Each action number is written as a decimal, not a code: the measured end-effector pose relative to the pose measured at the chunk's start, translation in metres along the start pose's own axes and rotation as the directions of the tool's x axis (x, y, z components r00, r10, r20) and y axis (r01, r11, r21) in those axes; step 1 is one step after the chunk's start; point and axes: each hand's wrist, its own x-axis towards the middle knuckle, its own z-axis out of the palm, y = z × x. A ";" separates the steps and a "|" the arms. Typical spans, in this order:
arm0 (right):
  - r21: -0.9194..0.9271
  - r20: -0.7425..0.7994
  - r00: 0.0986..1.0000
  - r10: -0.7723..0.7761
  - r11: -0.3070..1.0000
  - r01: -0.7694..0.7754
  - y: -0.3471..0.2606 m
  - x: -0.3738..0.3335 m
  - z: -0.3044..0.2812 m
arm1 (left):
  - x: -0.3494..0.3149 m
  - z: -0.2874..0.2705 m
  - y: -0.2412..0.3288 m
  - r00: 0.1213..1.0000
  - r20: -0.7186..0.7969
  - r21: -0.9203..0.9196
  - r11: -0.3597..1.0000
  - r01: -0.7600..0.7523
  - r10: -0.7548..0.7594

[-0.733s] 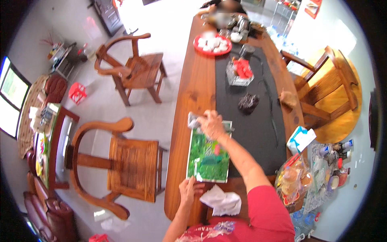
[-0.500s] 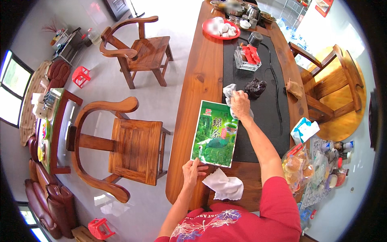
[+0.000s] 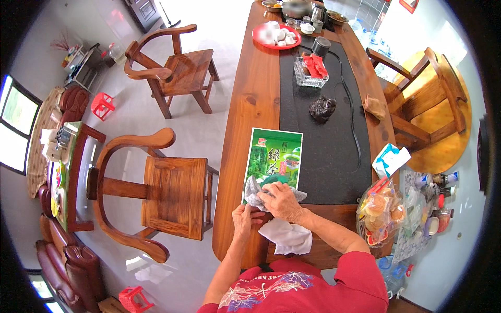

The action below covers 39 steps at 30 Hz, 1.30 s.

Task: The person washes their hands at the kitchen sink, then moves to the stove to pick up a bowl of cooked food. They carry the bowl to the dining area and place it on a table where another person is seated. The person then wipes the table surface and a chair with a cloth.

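Observation:
A flat green pouch [image 3: 288, 156] with a white border and printed scenery lies on the near part of the wooden table, partly over its dark inlay. My right hand [image 3: 282, 202] presses a crumpled grey cloth [image 3: 251, 192] onto the pouch's near end, hiding that part of the print. Beside it, my left hand [image 3: 243, 221] pinches the near left corner of the pouch between thumb and fingers. A folded white cloth [image 3: 287, 238] rests at the near table edge, just below my right wrist.
On the table's dark inlay [image 3: 334, 156] are a black plastic bundle [image 3: 322, 108] and a glass dish [image 3: 305, 79] with red packets. Farther off stands a red plate [image 3: 265, 44] of white round items. Bagged buns [image 3: 377, 208] sit at the right; a wooden chair [image 3: 175, 193] stands left.
My right hand has drawn the grey cloth toward me, from beside the pouch's far right part to its near end. My left hand stays at the near left corner.

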 end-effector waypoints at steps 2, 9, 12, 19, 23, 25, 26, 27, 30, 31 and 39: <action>0.045 -0.027 0.998 0.064 0.997 -0.063 0.007 0.000 0.005 | 0.000 0.001 0.001 1.000 -0.014 0.012 1.000 0.011 -0.011; 0.053 -0.048 0.992 0.120 0.992 -0.117 0.016 0.003 0.009 | -0.002 0.007 0.007 0.998 -0.042 0.009 0.999 0.041 -0.040; 0.028 -0.041 0.989 0.145 0.989 -0.144 0.017 0.003 0.008 | -0.003 0.007 0.007 0.998 -0.044 0.011 0.999 0.047 -0.046; -0.050 -0.133 0.965 0.225 0.971 -0.233 0.030 0.009 0.016 | -0.002 0.006 0.006 0.999 -0.034 0.016 1.000 0.022 -0.021; -0.091 -0.215 0.948 0.235 0.962 -0.259 0.056 0.015 0.023 | -0.002 0.005 0.005 1.000 -0.016 -0.009 1.000 0.025 -0.025; -0.119 -0.207 0.939 0.275 0.945 -0.303 0.067 0.018 0.023 | -0.002 0.006 0.006 1.000 -0.015 0.007 1.000 0.028 -0.028; -0.136 -0.202 0.935 0.293 0.936 -0.323 0.074 0.019 0.023 | -0.003 0.006 0.006 0.999 -0.015 0.014 0.999 0.030 -0.029; -0.154 -0.197 0.930 0.309 0.928 -0.341 0.080 0.021 0.023 | -0.003 0.006 0.006 0.999 -0.017 0.014 0.999 0.029 -0.029; -0.228 -0.210 0.936 0.283 0.917 -0.329 0.097 0.025 0.022 | -0.004 0.006 0.008 0.999 -0.025 0.020 0.999 0.031 -0.031; -0.259 -0.218 0.935 0.279 0.907 -0.331 0.104 0.027 0.021 | -0.004 0.008 0.009 0.999 -0.026 0.024 0.999 0.031 -0.030; -0.150 -0.380 0.832 0.405 0.860 -0.487 0.115 0.027 -0.012 | -0.004 0.005 0.006 1.000 -0.018 0.010 1.000 0.014 -0.014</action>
